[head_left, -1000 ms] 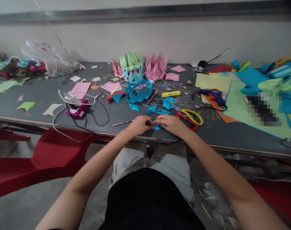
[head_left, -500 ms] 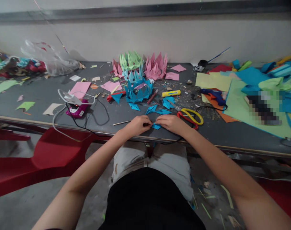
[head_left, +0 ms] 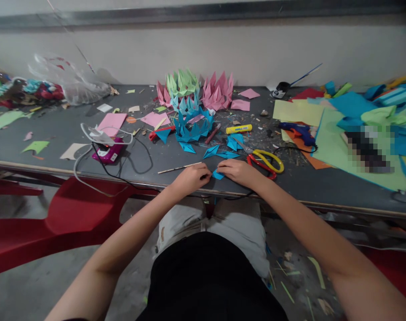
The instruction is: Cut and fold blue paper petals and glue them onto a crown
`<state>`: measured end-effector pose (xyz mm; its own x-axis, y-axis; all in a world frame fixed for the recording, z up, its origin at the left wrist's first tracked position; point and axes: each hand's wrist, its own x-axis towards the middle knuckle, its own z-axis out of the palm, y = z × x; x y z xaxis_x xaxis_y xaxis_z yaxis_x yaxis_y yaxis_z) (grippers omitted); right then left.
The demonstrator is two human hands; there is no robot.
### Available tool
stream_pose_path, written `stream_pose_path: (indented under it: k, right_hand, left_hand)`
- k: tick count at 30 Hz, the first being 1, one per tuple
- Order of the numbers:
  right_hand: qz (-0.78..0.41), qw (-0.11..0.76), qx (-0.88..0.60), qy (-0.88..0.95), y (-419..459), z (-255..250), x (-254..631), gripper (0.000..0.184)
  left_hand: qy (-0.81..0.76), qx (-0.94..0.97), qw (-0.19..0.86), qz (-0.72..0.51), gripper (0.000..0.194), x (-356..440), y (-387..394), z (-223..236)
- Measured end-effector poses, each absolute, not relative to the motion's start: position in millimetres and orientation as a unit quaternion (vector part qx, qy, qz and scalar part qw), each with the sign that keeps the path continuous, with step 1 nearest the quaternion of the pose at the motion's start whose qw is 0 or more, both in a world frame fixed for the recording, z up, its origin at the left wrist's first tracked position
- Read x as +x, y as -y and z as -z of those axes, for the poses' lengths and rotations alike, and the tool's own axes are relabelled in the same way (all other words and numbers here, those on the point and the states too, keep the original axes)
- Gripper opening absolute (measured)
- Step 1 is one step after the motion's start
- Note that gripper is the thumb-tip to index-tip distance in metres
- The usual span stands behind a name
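Note:
Close to the table's front edge, a small folded blue paper piece (head_left: 218, 174) lies between my hands. My right hand (head_left: 236, 171) has its fingertips closed on the right side of the paper. On the other side, my left hand (head_left: 193, 175) is curled with thumb and fingers together, right beside the paper's left edge. Whether anything is in its fingers cannot be seen. A thin stick (head_left: 176, 168) lies behind the left hand, partly hidden. Several folded blue paper pieces (head_left: 211, 152) rest just beyond, and scissors (head_left: 268, 161) with red and yellow handles lie near my right hand.
Folded-paper crowns in blue (head_left: 193, 127), green and pink (head_left: 218, 92) stand farther back. Around them are a yellow glue stick (head_left: 239, 129), a blue glue gun (head_left: 299, 133) and paper sheets (head_left: 336, 145). A purple power socket (head_left: 108, 152) with cables sits left, near a red chair (head_left: 85, 205).
My left hand has drawn slightly left, off the blue paper, with its fingers curled. The right hand stays at the paper, and more of the paper's top shows.

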<state>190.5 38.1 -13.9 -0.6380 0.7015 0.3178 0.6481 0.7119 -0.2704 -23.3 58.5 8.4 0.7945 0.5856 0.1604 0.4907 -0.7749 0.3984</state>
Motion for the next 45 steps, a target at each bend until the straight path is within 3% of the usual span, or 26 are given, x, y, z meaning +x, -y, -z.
stream_pose_path:
  k: [12, 29, 39, 45]
  right_hand:
    - [-0.063, 0.204, -0.378, 0.901, -38.2, 14.2, 188.5, 0.027]
    - [-0.049, 0.277, -0.448, 0.848, -26.4, 15.6, 185.6, 0.025]
    - [-0.092, 0.323, -0.503, 0.796, -32.3, 15.1, 187.9, 0.025]
    - [-0.134, 0.350, -0.447, 0.812, -26.0, 8.7, 190.6, 0.020]
  left_hand:
    - [-0.282, 0.949, 0.048, -0.131, 0.028, -26.6, -41.9, -16.1]
    - [-0.258, 0.964, 0.016, -0.057, 0.060, -27.8, -28.9, -6.2]
    - [-0.253, 0.965, 0.013, -0.070, 0.056, -26.9, -29.1, -6.5]
    - [-0.281, 0.946, 0.080, -0.141, 0.049, -19.6, -44.5, -8.0]
